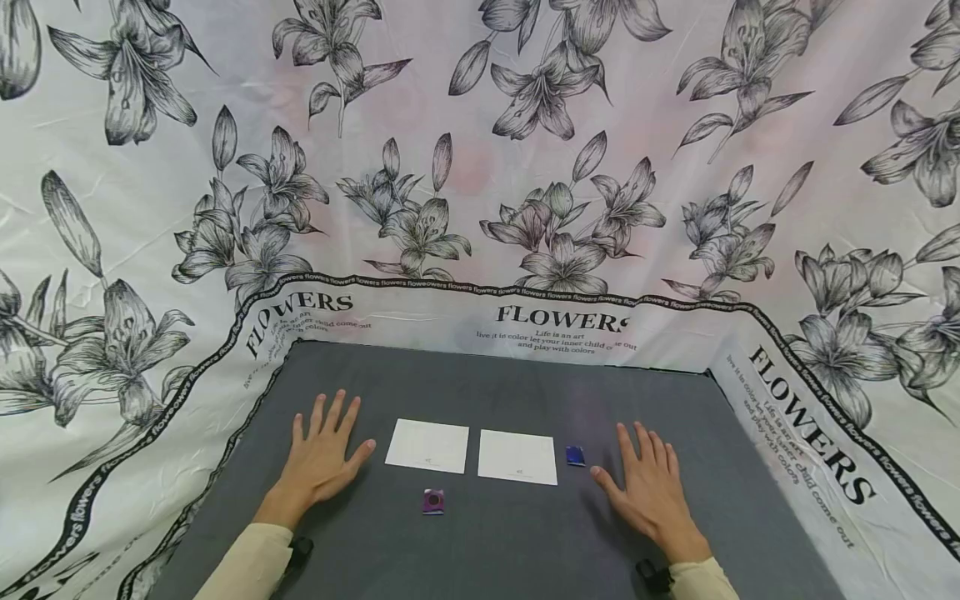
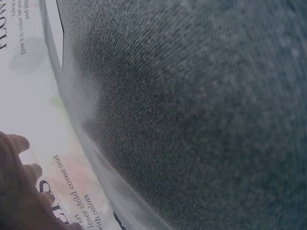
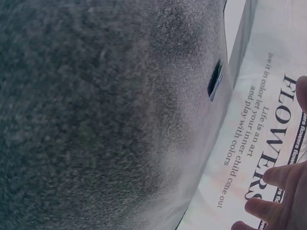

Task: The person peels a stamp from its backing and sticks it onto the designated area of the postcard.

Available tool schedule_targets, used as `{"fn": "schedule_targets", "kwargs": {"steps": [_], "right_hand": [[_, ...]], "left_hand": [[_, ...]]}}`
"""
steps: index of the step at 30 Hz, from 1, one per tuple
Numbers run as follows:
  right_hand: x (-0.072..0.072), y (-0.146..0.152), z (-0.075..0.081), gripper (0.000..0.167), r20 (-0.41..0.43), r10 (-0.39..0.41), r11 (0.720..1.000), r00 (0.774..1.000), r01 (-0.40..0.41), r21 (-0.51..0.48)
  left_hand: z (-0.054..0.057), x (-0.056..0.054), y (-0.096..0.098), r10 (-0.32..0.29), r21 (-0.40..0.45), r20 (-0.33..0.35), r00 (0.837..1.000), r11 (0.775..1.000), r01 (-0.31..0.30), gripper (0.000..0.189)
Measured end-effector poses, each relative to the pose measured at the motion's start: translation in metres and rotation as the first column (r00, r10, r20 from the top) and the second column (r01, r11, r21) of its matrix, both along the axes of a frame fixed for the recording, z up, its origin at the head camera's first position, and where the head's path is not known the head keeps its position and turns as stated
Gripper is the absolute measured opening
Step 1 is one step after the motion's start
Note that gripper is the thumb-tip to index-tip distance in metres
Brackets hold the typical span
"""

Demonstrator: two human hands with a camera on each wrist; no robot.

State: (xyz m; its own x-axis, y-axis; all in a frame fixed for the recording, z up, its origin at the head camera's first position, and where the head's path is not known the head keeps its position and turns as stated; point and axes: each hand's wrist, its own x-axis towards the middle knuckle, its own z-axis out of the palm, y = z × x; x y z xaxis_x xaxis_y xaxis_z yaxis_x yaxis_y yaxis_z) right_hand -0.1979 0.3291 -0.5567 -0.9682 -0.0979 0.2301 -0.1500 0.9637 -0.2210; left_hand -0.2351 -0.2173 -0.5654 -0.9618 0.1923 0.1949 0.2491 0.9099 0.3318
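My left hand lies palm down with fingers spread on the left of the dark grey table, holding nothing. On the right, my right hand is likewise flat with straight fingers. Between them are two white cards, a left card and a right card, side by side with a narrow gap. A small purple packet with a dark round mark sits below the left card. Close to the right thumb is a small blue packet, beside the right card; the right wrist view also shows this packet edge-on.
A white cloth printed with black flowers and lettering hangs behind the table and along both sides. Dark bands, a left band and a right band, circle the wrists below light sleeves.
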Motion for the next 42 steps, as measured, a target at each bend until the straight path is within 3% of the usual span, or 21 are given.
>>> {"fn": "schedule_targets", "kwargs": {"steps": [6,14,24,33,42], "right_hand": [[0.003,0.000,0.000,0.091,-0.012,0.002,1.000,1.000,-0.002,-0.001],[0.002,-0.005,0.009,0.081,-0.100,0.052,0.998,0.994,-0.054,-0.013],[0.001,-0.016,0.026,0.060,-0.091,0.095,0.993,0.991,-0.101,-0.066],[-0.003,-0.037,0.046,0.034,-0.164,0.193,0.975,0.967,-0.207,-0.075],[-0.008,-0.056,0.061,0.024,-0.176,0.254,0.963,0.951,-0.266,-0.046]], "left_hand": [[0.000,0.000,0.002,-0.008,0.000,0.007,1.000,1.000,0.008,0.084],[0.007,-0.002,0.004,-0.037,-0.007,0.000,0.999,0.999,0.037,0.083],[0.018,-0.005,0.005,-0.092,-0.009,-0.002,0.996,0.996,0.092,0.083],[0.029,-0.008,0.007,-0.170,-0.010,0.015,0.985,0.985,0.170,0.082],[0.033,-0.014,0.012,-0.231,0.003,0.038,0.972,0.973,0.231,0.077]]}}
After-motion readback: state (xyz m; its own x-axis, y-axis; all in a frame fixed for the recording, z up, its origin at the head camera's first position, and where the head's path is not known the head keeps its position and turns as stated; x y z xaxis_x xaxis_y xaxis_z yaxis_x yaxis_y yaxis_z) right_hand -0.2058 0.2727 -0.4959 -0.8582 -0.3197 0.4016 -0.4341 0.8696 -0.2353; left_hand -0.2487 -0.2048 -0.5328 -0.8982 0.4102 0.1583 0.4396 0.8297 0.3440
